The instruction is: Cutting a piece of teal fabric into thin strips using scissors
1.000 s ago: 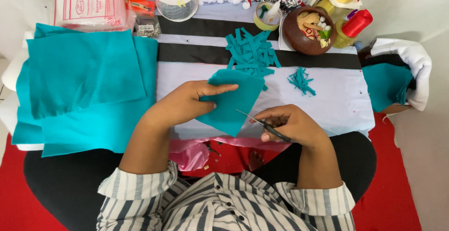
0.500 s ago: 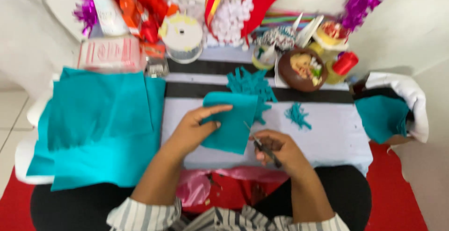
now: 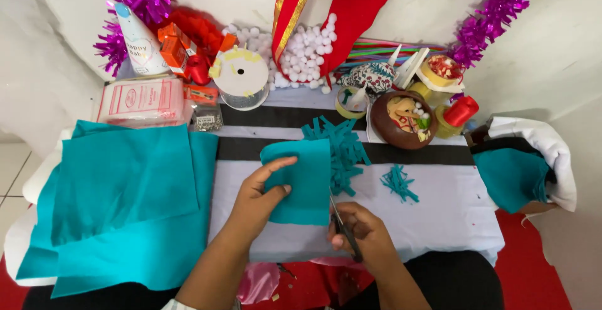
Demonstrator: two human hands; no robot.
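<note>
Felt piece: teal felt piece [image 3: 301,181], roughly rectangular, flat and smooth, held up over the middle of the table; its right edge meets the scissor blades.
Left hand: left hand [image 3: 260,194] grips the felt's left side, thumb on top of the cloth, fingers curled under and along its edge.
Right hand: right hand [image 3: 364,235] is closed around the handles of the scissors [image 3: 342,225]; dark blades point up toward the felt's lower right edge. Whether the blades are parted cannot be told.
Cut strips: pile of teal strips [image 3: 342,150] lies just behind the felt, jagged and overlapping; a smaller tuft of scraps [image 3: 400,183] lies apart to the right.
Large cloth: folded teal sheets [image 3: 119,203] cover the table's left end and hang over its edge.
Surface: table [image 3: 439,216] with a pale cloth crossed by two black bands.
Back of table: brown bowl [image 3: 401,120] of small bits, red-capped bottle [image 3: 456,114], white ribbon spool [image 3: 240,74], pink packet [image 3: 143,101], white pompoms [image 3: 301,53].
Room: white wall [image 3: 564,53] hung with purple tinsel [image 3: 501,9] and red fabric [image 3: 364,9]; red floor at the right.
</note>
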